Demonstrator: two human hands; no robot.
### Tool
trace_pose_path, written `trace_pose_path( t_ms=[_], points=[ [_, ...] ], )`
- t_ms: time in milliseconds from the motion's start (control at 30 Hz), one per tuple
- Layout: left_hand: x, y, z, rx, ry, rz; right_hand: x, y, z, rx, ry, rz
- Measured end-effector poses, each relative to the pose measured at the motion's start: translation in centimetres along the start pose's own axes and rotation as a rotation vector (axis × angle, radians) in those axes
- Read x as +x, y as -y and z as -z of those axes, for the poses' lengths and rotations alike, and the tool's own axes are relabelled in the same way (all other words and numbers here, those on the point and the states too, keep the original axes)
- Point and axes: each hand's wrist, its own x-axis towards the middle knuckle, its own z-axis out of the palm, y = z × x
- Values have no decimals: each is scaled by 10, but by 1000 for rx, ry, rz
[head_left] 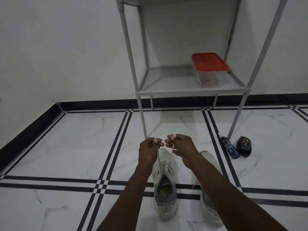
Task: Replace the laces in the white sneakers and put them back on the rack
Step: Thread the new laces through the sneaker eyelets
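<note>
From the head view we look down at a white sneaker (165, 190) standing on the marble floor (75, 147), heel toward us and toe pointing to the grey rack (188, 92), which rises just beyond it against the wall. Our left hand (148, 151) is closed, its fingers pinching one end of the lace (159, 161) above the sneaker's toe, and our right hand (180, 145) is likewise closed, pinching the other end; the two strands run down from our fingers and meet at the eyelets on the sneaker's upper. Both hands hover between the sneaker and the rack's front left leg, close to one another but apart. A second white sneaker (209, 202) lies on the floor just to the right of the first, partly hidden beneath our right forearm. On the rack's lower shelf, toward its right side, sits a clear container with a red lid (210, 70); we cannot tell what is inside. On the floor beside the rack's front right leg lie a dark blue bottle (229, 148) and, just right of it, a small black object (243, 145) with a reddish mark on top.
</note>
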Motion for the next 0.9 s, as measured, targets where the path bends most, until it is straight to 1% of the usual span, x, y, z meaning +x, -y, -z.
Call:
trace_pose_path(
  t_ms=[100, 233, 367, 533, 667, 800, 900],
  points=[
    [7, -24, -3, 6, 7, -81, 3, 23, -4, -105, 14, 91],
    [20, -54, -2, 16, -8, -182, 5, 51, -9, -158, 4, 173],
    [30, -82, 0, -3, -39, -229, 6, 77, -19, -199, -27, 267],
    [35, -102, 5, 30, -86, -287, -1, 98, -29, -277, -25, 395],
    [34, -117, 12, 44, -93, -319, -7, 108, -32, -285, -14, 459],
    [32, -131, 16, -11, -107, -334, -16, 116, -35, -260, 9, 515],
    [30, -141, 18, -29, -103, -365, -20, 126, -38, -254, -7, 583]
  ],
)
